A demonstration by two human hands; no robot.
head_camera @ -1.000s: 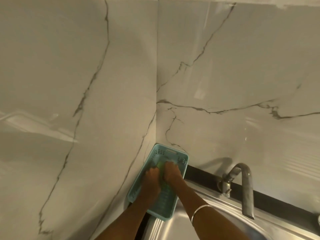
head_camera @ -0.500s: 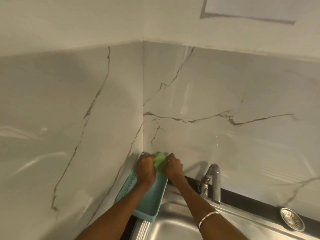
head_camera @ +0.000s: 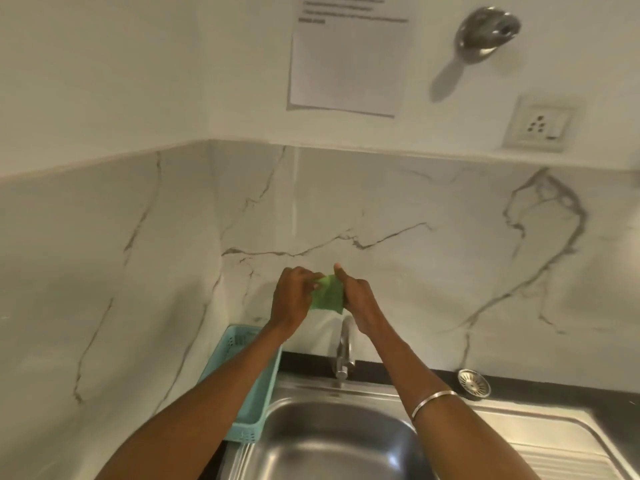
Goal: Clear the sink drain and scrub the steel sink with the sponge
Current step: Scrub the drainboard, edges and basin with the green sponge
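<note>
A thin green sponge pad point(head_camera: 327, 295) is held up in the air between both hands, above the tap and in front of the marble wall. My left hand point(head_camera: 291, 299) pinches its left edge and my right hand point(head_camera: 356, 297) grips its right edge with the thumb up. Below them lies the steel sink point(head_camera: 332, 441), its bowl partly hidden by my forearms. The round steel drain strainer point(head_camera: 473, 383) lies on the dark counter behind the sink's right side.
A teal plastic basket point(head_camera: 256, 393) stands in the corner left of the sink. The steel tap point(head_camera: 343, 351) rises behind the bowl. A ribbed drainboard point(head_camera: 561, 459) extends right. On the wall hang a paper notice point(head_camera: 346, 60), a socket point(head_camera: 538, 124) and a metal fitting point(head_camera: 485, 32).
Both hands have lifted the green sponge out of the teal basket and moved it right, above the tap. The view has tilted and now shows more of the sink and the wall.
</note>
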